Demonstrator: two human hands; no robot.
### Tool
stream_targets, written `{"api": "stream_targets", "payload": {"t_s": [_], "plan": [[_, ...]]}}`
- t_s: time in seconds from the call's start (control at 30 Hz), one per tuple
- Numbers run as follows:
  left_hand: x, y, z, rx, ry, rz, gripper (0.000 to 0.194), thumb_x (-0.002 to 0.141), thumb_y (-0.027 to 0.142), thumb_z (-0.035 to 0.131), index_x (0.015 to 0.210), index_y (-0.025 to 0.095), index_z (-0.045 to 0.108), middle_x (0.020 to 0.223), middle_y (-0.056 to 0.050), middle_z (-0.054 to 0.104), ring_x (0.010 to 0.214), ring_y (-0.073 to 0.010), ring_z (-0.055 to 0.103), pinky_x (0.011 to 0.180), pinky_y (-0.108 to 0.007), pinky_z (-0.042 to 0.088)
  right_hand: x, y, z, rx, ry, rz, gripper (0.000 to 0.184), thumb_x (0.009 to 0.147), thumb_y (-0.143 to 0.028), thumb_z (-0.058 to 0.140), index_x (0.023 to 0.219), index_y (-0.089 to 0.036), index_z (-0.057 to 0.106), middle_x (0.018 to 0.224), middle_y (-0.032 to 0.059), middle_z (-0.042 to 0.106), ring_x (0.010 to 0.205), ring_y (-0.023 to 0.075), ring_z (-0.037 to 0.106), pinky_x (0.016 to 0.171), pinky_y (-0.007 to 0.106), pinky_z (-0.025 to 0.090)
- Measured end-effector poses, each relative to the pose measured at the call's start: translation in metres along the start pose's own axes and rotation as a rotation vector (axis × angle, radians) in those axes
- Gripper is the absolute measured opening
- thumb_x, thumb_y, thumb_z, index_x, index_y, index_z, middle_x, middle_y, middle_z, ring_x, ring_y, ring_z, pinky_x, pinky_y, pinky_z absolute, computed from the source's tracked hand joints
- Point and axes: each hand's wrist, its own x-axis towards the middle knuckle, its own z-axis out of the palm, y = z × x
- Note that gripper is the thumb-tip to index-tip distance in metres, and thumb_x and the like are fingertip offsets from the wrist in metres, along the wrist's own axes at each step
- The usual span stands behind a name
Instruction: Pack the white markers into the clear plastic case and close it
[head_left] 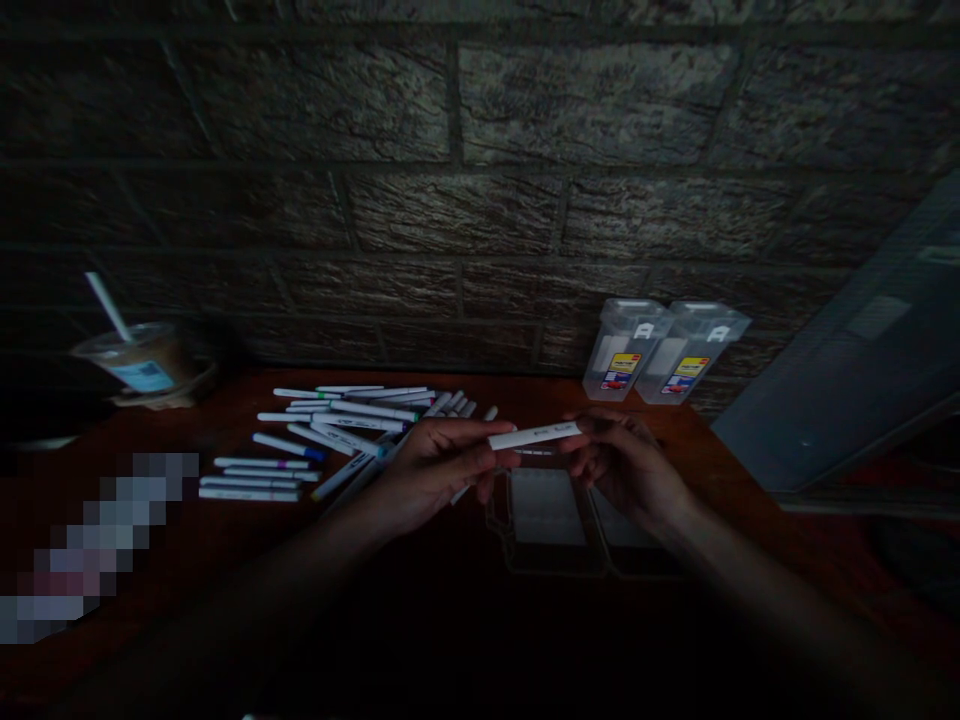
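Both hands hold one white marker level above the dark red table. My left hand pinches its left end and my right hand grips its right end; both are closed on it. Below the hands lies an open clear plastic case, flat on the table. A heap of several white markers with coloured caps lies just left of my left hand.
Two clear marker boxes with coloured labels stand at the back against the stone wall. An iced drink cup with a straw sits at the far left. A grey slanted panel fills the right side. A blurred patch covers the lower left.
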Motion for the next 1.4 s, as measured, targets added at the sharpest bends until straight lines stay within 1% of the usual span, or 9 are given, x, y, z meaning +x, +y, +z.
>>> {"api": "stream_targets", "payload": {"t_s": [0.23,0.4,0.53,0.7,0.83,0.93,1.1,1.23,1.4], "plan": [[0.000,0.000,-0.001,0.046,0.023,0.008,0.028,0.077,0.027,0.091,0.104,0.024,0.084,0.088,-0.009,0.083,0.053,-0.0088,0.067,0.050,-0.017,0.051,0.001,0.002,-0.001,-0.029,-0.028,-0.040,0.015,0.079,-0.024,0.081,0.092,-0.016,0.082,0.074,0.0077,0.082,0.050,0.0139,0.072,0.042,0.018,0.055],[0.001,0.001,-0.001,0.006,0.061,-0.026,0.023,0.077,0.030,0.090,0.098,0.021,0.085,0.082,-0.010,0.083,0.053,-0.0093,0.067,0.051,-0.017,0.051,-0.001,0.001,0.000,-0.066,-0.074,-0.101,0.014,0.081,-0.025,0.082,0.092,-0.017,0.083,0.071,0.0055,0.081,0.049,0.0127,0.071,0.043,0.017,0.055],[0.003,0.000,-0.001,0.033,0.111,-0.050,0.023,0.078,0.033,0.089,0.092,0.016,0.085,0.076,-0.010,0.081,0.048,-0.0093,0.064,0.046,-0.018,0.049,-0.002,-0.001,0.002,-0.104,-0.069,-0.130,0.014,0.080,-0.028,0.084,0.091,-0.019,0.084,0.070,0.0048,0.081,0.048,0.0129,0.071,0.043,0.017,0.055],[0.004,-0.003,-0.002,0.140,0.185,0.005,0.019,0.079,0.032,0.086,0.087,0.014,0.084,0.077,-0.010,0.081,0.048,-0.0092,0.062,0.045,-0.019,0.049,-0.001,0.001,0.000,-0.131,-0.059,-0.170,0.015,0.081,-0.030,0.084,0.091,-0.020,0.084,0.069,0.0045,0.080,0.049,0.0138,0.071,0.044,0.019,0.056],[0.003,-0.006,-0.008,0.251,0.163,0.063,0.020,0.083,0.027,0.082,0.101,0.018,0.084,0.086,-0.009,0.083,0.053,-0.0093,0.064,0.051,-0.021,0.052,0.000,0.003,-0.003,-0.143,-0.058,-0.187,0.013,0.084,-0.029,0.082,0.093,-0.020,0.084,0.070,0.0044,0.080,0.050,0.0136,0.072,0.045,0.020,0.057],[0.002,-0.008,-0.012,0.291,0.129,0.100,0.024,0.082,0.022,0.083,0.106,0.020,0.083,0.086,-0.008,0.083,0.055,-0.0097,0.065,0.052,-0.021,0.052,0.000,0.003,-0.003,-0.154,-0.082,-0.210,0.013,0.084,-0.030,0.082,0.093,-0.021,0.084,0.070,0.0035,0.080,0.051,0.0132,0.071,0.045,0.019,0.057],[0.001,-0.007,-0.014,0.281,0.121,0.113,0.019,0.083,0.020,0.082,0.102,0.023,0.084,0.083,-0.006,0.082,0.056,-0.0089,0.066,0.054,-0.019,0.052,-0.001,0.001,-0.001,-0.203,-0.105,-0.269,0.010,0.084,-0.031,0.083,0.092,-0.025,0.085,0.071,0.0019,0.080,0.052,0.0123,0.071,0.047,0.020,0.057],[0.001,-0.004,-0.010,0.244,0.130,0.106,0.013,0.082,0.022,0.082,0.095,0.022,0.085,0.079,-0.006,0.081,0.054,-0.0096,0.065,0.050,-0.019,0.051,-0.001,0.002,-0.002,-0.289,-0.144,-0.353,0.009,0.088,-0.028,0.079,0.094,-0.028,0.085,0.066,0.0009,0.077,0.051,0.0129,0.070,0.047,0.021,0.057],[0.001,-0.004,-0.008,0.231,0.157,0.064,0.013,0.080,0.023,0.082,0.093,0.021,0.084,0.074,-0.004,0.079,0.053,-0.0102,0.065,0.052,-0.020,0.051,-0.007,0.001,-0.002,-0.433,-0.158,-0.473,0.021,0.088,-0.015,0.074,0.098,-0.030,0.085,0.066,0.0003,0.078,0.052,0.0122,0.070,0.048,0.021,0.056]]}}
